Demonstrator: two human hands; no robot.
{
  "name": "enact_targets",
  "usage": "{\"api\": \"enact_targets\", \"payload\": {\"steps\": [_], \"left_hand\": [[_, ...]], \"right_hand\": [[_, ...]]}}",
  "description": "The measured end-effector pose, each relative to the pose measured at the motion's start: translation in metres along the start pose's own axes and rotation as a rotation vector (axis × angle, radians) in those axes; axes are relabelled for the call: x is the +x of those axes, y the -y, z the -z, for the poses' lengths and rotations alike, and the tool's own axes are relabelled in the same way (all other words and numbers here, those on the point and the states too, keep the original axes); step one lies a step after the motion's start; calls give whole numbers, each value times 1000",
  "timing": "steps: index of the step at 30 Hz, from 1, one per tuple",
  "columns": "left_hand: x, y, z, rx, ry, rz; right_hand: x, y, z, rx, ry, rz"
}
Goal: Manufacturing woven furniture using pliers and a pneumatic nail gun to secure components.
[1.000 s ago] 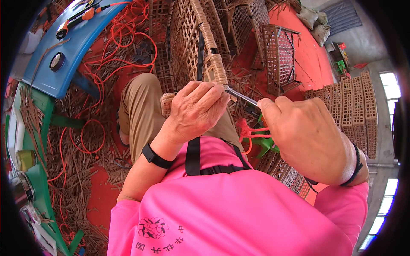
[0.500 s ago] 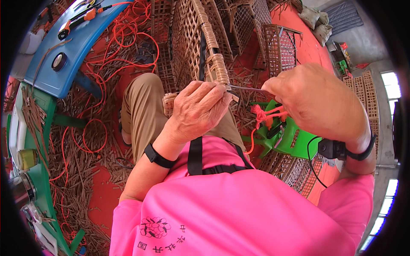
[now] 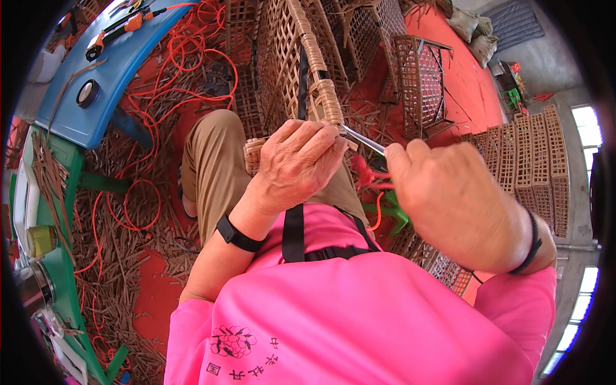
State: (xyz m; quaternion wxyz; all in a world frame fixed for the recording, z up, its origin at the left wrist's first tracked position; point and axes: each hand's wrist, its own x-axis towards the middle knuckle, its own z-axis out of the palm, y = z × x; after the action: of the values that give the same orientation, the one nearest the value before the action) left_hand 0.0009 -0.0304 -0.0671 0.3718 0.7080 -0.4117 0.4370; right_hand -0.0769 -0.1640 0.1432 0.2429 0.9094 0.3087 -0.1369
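Note:
A woven bamboo panel (image 3: 279, 77) with a rim wrapped in cane (image 3: 312, 51) stands upright between my knees. My left hand (image 3: 298, 163) is closed around the near end of that rim, its fingertips partly hidden. From the rim's end a thin, shiny grey strip (image 3: 364, 139) runs taut to the right. My right hand (image 3: 452, 199) is closed in a fist on the strip's other end, lower and to the right of my left hand. A black band (image 3: 323, 75) crosses the wrapped rim farther up.
On the left are a blue table (image 3: 70, 106) with a tape roll (image 3: 88, 94) and a green table (image 3: 64, 276). Orange cord (image 3: 192, 45) and cane scraps (image 3: 122, 282) litter the red floor. Several woven baskets (image 3: 420, 83) stand ahead; more (image 3: 532, 157) line the right. Red rope (image 3: 366, 173) hangs near my right hand.
My right hand has swung down and toward me, so the strip now slants downward from the rim instead of running nearly level. My left hand has stayed in place on the rim.

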Motion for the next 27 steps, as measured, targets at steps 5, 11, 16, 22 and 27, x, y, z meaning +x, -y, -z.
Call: {"api": "enact_targets", "payload": {"steps": [5, 11, 16, 22, 27], "left_hand": [[0, 0, 2, -37, 15, 32], [1, -1, 2, -36, 10, 16], [1, -1, 3, -61, 30, 36], [3, 1, 3, -95, 48, 26], [4, 0, 3, -92, 46, 8]], "right_hand": [[1, 30, -32, -207, -191, -163], [1, 49, -48, -376, -234, -235], [7, 55, -53, -361, -270, -250], [17, 57, -60, -245, -300, -330], [17, 46, -51, -141, -264, -308]]}}
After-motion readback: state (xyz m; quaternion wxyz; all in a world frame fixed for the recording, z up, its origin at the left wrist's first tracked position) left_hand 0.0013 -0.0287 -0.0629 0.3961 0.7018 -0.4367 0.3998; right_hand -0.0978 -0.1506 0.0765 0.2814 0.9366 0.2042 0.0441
